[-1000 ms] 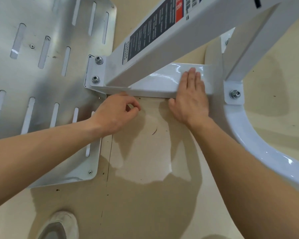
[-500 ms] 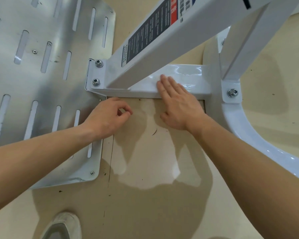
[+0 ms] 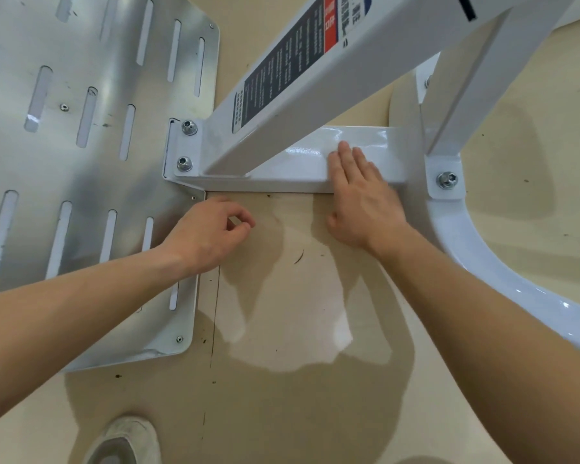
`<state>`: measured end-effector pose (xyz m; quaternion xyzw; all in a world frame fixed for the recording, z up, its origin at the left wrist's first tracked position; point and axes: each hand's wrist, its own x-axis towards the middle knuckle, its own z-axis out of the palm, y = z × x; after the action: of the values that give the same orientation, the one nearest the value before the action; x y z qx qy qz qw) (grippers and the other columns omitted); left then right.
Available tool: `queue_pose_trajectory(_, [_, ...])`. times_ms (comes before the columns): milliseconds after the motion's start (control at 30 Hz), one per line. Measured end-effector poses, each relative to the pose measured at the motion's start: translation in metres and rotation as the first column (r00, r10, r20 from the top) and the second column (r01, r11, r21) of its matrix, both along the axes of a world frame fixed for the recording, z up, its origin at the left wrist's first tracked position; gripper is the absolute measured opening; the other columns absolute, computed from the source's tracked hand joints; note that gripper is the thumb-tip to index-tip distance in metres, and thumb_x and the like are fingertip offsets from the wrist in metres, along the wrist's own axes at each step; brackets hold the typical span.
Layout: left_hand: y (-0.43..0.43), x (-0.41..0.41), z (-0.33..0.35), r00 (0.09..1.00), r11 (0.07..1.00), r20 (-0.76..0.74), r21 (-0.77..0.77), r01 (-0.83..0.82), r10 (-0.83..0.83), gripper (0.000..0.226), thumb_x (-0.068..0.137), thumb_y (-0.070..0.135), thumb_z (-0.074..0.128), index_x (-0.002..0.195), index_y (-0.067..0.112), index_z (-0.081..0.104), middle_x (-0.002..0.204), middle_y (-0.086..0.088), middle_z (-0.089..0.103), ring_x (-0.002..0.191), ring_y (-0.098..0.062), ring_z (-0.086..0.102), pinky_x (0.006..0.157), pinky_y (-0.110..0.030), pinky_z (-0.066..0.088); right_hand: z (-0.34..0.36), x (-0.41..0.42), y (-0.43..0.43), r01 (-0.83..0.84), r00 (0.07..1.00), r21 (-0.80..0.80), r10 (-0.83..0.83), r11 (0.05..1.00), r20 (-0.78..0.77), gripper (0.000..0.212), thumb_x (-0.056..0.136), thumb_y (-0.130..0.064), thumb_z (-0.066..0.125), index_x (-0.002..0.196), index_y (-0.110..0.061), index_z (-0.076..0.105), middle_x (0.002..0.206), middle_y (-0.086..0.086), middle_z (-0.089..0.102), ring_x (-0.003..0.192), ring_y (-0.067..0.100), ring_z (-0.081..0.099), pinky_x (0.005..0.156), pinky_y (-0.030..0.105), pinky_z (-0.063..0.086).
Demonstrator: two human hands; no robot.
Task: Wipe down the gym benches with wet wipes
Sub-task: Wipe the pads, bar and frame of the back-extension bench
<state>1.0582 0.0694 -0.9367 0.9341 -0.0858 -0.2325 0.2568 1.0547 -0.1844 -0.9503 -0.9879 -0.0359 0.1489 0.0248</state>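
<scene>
**Right palm flat on the white crossbar**

The bench frame's white crossbar runs level across the middle of the view, just toward 12 o'clock from centre. The right hand lies on its right half, palm down, fingers straight and close together, pointing to 12 o'clock; the thumb hangs off the bar's near edge over the floor. No wet wipe can be made out under the palm, so whether one lies there cannot be told.

The left hand sits at 9 o'clock from the right hand, well apart from it and low over the floor, just below the bar's left end. Its fingers are curled in, thumb tip against forefinger, and nothing shows in its grasp.

A slanted white beam rises from the bar's left end toward 1 o'clock and carries a dark printed label. Two bolts fasten its foot. A slotted metal plate fills the view from 9 to 11 o'clock. At 3 o'clock another bolt joins the bar to a curved white tube that sweeps toward 4 o'clock. A pale shoe shows at 7 o'clock.
</scene>
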Motion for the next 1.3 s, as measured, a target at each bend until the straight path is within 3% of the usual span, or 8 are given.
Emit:
queue_pose_trajectory(167, [-0.009,-0.003,0.007,1.000,0.999,0.004,-0.038,0.008,-0.008,0.015,0.094,0.027,0.057,0.094,0.029,0.072,0.102,0.015,0.059,0.088,0.000,0.060,0.082,-0.030,0.050,-0.010,0.020,-0.005,0.348,0.931,0.019,-0.347,0.937,0.112,0.071,0.098,-0.013,0.041,0.154,0.012,0.005,0.161,0.034,0.003,0.151,0.045,0.010,0.124,0.045,0.014])
queue_pose_trajectory(267, [-0.010,-0.005,0.012,0.997,0.994,-0.013,-0.082,-0.074,0.074,0.015,0.093,0.026,0.058,0.092,0.031,0.073,0.103,0.015,0.060,0.087,0.000,0.060,0.086,-0.032,0.049,-0.012,-0.012,0.009,0.196,0.946,0.072,-0.208,0.978,0.248,0.061,0.094,0.001,0.028,0.153,0.010,0.015,0.161,0.031,0.015,0.151,0.042,0.018,0.121,0.045,0.026])
queue_pose_trajectory(400, [-0.011,-0.009,0.024,0.996,0.990,-0.030,-0.114,-0.086,0.083,0.011,0.093,0.029,0.060,0.096,0.032,0.070,0.105,0.018,0.060,0.087,-0.001,0.060,0.073,-0.015,0.043,-0.010,-0.033,0.006,-0.008,0.933,0.238,-0.079,0.971,0.351,0.065,0.081,0.021,0.046,0.139,-0.006,0.055,0.153,0.014,0.046,0.136,0.031,0.051,0.092,0.043,0.054])
queue_pose_trajectory(633, [-0.018,-0.020,0.044,0.995,0.934,-0.034,-0.343,-0.096,0.090,0.040,0.090,0.037,0.072,0.127,0.038,0.058,0.111,0.018,0.063,0.088,0.001,0.064,0.080,-0.015,0.051,0.032,-0.072,0.048,-0.099,0.910,0.581,-0.162,0.808,0.381,0.032,0.084,0.003,0.066,0.108,-0.017,0.072,0.109,-0.001,0.074,0.081,0.030,0.071,0.065,0.040,0.058])
queue_pose_trajectory(833, [-0.019,-0.025,0.046,0.972,0.846,-0.003,-0.491,-0.206,0.235,0.010,0.085,0.028,0.079,0.084,0.032,0.070,0.072,0.014,0.066,0.064,-0.003,0.059,0.067,-0.023,0.050,0.043,-0.066,0.071,0.027,0.917,0.796,-0.331,0.605,0.221,0.014,0.089,-0.006,0.067,0.092,-0.019,0.065,0.096,-0.007,0.062,0.083,0.015,0.066,0.074,0.041,0.057])
queue_pose_trajectory(933, [-0.013,-0.017,0.035,0.916,0.808,-0.036,-0.459,-0.370,0.399,0.015,0.081,0.025,0.082,0.078,0.028,0.067,0.073,0.012,0.068,0.064,-0.009,0.061,0.066,-0.030,0.053,0.036,-0.050,0.079,0.123,0.928,0.755,-0.343,0.645,0.142,0.008,0.089,-0.014,0.069,0.091,-0.022,0.068,0.097,-0.010,0.061,0.077,0.009,0.063,0.071,0.034,0.054])
queue_pose_trajectory(1100, [-0.003,0.000,0.015,0.778,0.681,-0.068,-0.441,-0.584,0.624,0.014,0.083,0.025,0.077,0.076,0.024,0.065,0.071,0.001,0.072,0.073,-0.022,0.072,0.078,-0.046,0.060,0.029,-0.022,0.112,0.348,0.910,0.842,-0.364,0.413,-0.197,0.027,0.091,-0.008,0.059,0.112,-0.022,0.067,0.100,-0.009,0.067,0.086,0.010,0.066,0.078,0.024,0.052])
queue_pose_trajectory(1300, [0.004,0.017,0.008,0.682,0.643,0.020,-0.355,-0.678,0.731,0.008,0.091,0.024,0.070,0.094,0.018,0.067,0.082,0.012,0.064,0.082,-0.011,0.061,0.072,-0.012,0.044,0.019,-0.012,0.149,0.441,0.890,0.852,-0.257,0.281,-0.376,0.057,0.089,0.000,0.048,0.144,-0.016,0.054,0.138,-0.003,0.060,0.120,0.007,0.058,0.103,0.018,0.043])
